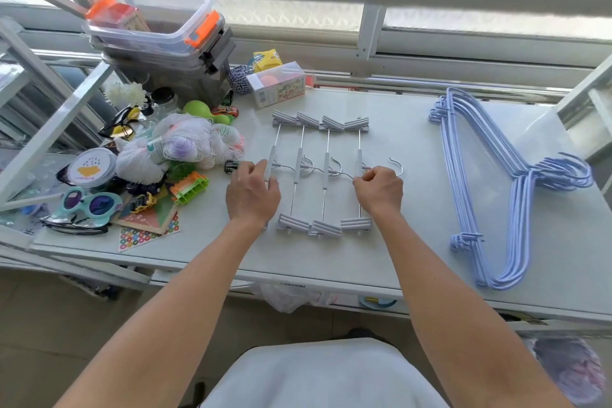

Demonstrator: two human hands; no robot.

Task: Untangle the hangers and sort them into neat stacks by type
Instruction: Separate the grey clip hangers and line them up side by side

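Several grey clip hangers [323, 172] lie side by side in a row in the middle of the white table [390, 255], metal rods running away from me, clips at both ends, hooks pointing right. My left hand [253, 190] grips the leftmost hanger at its grey middle sleeve. My right hand [379, 189] pinches the metal hook wire by the rightmost hanger. A neat stack of several light blue wire hangers [480, 182] lies at the right of the table, hooks to the right.
Clutter fills the left side: stacked clear bins with orange latches [155, 26], a ball of white string [185, 142], toy glasses [89, 202], a green block [190, 189], a small box [276, 84]. A window frame runs along the back.
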